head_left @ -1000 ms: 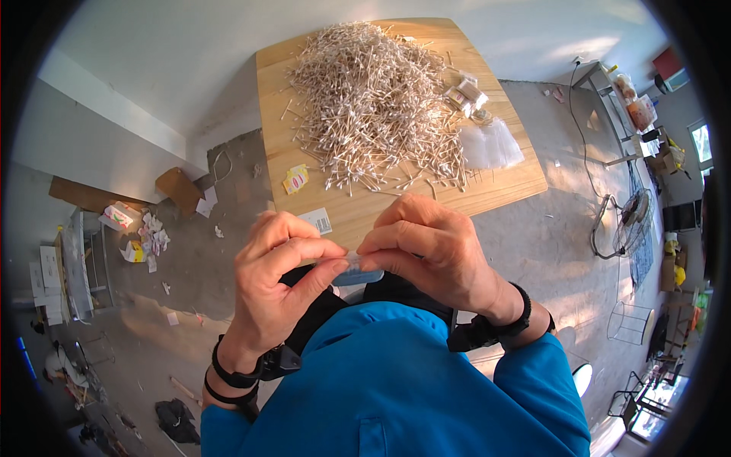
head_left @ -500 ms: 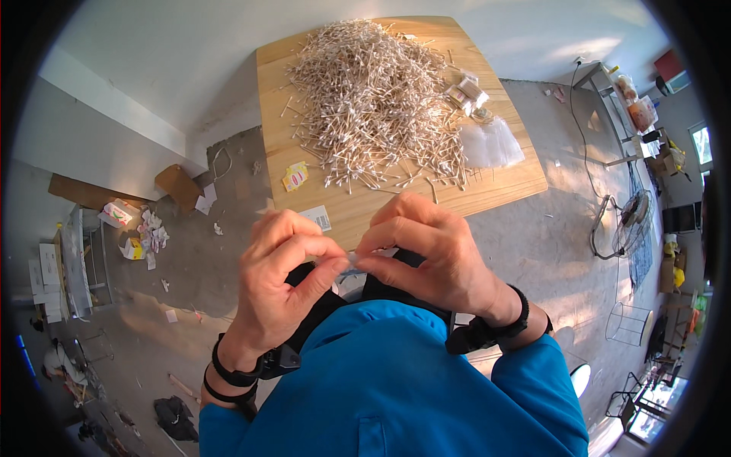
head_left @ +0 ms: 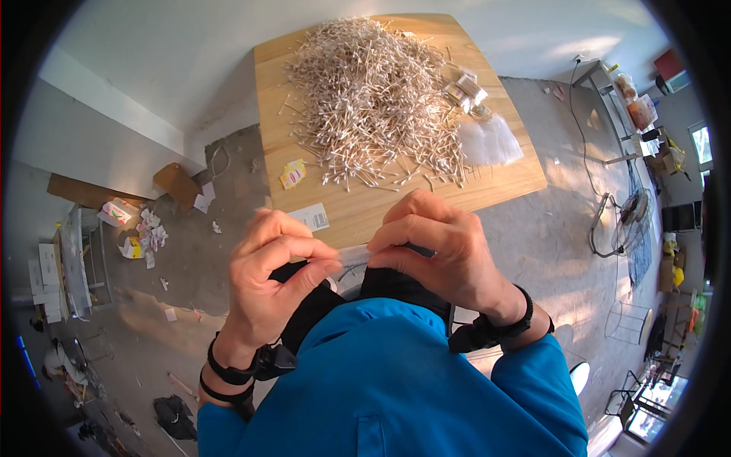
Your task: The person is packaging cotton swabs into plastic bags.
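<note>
Just past the near edge of the wooden table (head_left: 502, 183), my left hand (head_left: 278, 263) and my right hand (head_left: 434, 247) pinch a clear plastic bag (head_left: 353, 256) between them. Only a narrow, see-through strip of it shows; my fingers hide the rest. A big heap of cotton swabs (head_left: 373, 99) covers much of the tabletop beyond. Flat clear bags (head_left: 491, 142) lie at the heap's right side, below some small packs (head_left: 466, 91). A white card (head_left: 311, 216) rests near my left fingers, with a yellow label (head_left: 292, 174) farther off.
On the floor to the left are a cardboard piece (head_left: 179, 186) and crumpled paper scraps (head_left: 152, 230). A fan (head_left: 632, 217) stands on the right, with a cable running toward the wall. Behind it is a side table (head_left: 605, 84) bearing goods.
My hands have moved apart sideways, the left one leftward and the right one slightly rightward. More of the clear plastic now shows between the fingertips.
</note>
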`<state>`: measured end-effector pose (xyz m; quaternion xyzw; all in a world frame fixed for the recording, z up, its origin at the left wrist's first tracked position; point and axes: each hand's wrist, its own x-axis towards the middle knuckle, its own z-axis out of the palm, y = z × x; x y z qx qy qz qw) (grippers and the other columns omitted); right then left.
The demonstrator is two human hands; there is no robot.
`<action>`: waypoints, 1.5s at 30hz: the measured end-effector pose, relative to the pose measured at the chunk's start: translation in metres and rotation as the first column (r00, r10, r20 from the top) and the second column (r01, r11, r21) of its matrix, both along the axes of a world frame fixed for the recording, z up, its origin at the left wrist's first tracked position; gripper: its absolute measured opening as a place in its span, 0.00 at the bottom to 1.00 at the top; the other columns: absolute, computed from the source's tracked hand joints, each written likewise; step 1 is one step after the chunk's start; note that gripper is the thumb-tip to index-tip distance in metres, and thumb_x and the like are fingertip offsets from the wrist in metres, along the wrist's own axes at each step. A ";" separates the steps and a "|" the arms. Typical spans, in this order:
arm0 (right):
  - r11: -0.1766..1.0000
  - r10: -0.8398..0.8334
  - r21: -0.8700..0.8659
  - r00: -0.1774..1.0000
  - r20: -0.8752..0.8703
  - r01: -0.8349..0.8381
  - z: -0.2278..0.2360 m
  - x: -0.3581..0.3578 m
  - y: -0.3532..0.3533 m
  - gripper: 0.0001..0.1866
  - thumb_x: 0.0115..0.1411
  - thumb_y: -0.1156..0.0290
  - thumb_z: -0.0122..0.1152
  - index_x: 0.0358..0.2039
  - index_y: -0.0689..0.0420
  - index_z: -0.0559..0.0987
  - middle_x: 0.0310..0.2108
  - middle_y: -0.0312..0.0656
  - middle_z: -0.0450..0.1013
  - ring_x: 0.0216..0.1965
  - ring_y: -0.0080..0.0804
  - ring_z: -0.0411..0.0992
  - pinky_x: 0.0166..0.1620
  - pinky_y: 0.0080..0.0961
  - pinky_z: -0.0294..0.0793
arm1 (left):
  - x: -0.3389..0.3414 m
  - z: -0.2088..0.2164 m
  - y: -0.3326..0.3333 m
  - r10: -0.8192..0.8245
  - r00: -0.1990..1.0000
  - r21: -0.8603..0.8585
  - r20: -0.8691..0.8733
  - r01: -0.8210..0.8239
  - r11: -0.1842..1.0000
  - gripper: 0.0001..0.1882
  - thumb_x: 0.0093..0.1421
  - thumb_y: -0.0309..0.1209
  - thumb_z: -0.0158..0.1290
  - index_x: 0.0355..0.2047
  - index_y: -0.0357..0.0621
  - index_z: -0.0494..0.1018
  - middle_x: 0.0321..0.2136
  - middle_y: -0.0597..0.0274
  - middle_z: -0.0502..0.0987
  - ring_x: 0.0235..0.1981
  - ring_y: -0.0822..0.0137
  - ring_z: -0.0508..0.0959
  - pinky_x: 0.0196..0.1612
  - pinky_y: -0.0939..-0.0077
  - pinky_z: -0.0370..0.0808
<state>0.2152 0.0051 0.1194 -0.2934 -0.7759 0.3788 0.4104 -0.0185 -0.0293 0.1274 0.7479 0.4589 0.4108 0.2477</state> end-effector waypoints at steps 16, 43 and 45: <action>0.998 -0.023 -0.053 0.999 -0.040 0.021 -0.009 0.001 -0.002 0.07 0.52 0.79 0.71 0.32 0.59 0.81 0.29 0.40 0.72 0.30 0.35 0.73 0.32 0.30 0.73 | 0.003 -0.003 -0.002 0.004 1.000 -0.068 0.015 -0.003 0.998 0.07 0.50 0.24 0.68 0.29 0.41 0.81 0.27 0.64 0.75 0.32 0.66 0.74 0.38 0.73 0.70; 0.997 -0.053 0.057 0.998 0.012 0.053 -0.009 0.000 0.001 0.10 0.50 0.75 0.73 0.32 0.56 0.81 0.31 0.40 0.72 0.34 0.38 0.73 0.36 0.34 0.72 | 0.010 -0.005 -0.002 0.032 0.998 -0.107 0.061 -0.026 0.994 0.05 0.50 0.22 0.66 0.27 0.41 0.80 0.25 0.66 0.75 0.30 0.68 0.73 0.38 0.74 0.68; 0.992 -0.043 0.119 0.997 0.062 0.035 -0.012 -0.004 0.001 0.11 0.49 0.73 0.74 0.33 0.55 0.81 0.31 0.39 0.72 0.34 0.38 0.73 0.37 0.33 0.70 | 0.012 -0.005 -0.003 0.030 0.999 -0.077 0.017 -0.029 0.997 0.05 0.49 0.22 0.66 0.26 0.42 0.80 0.24 0.67 0.74 0.29 0.68 0.73 0.38 0.74 0.67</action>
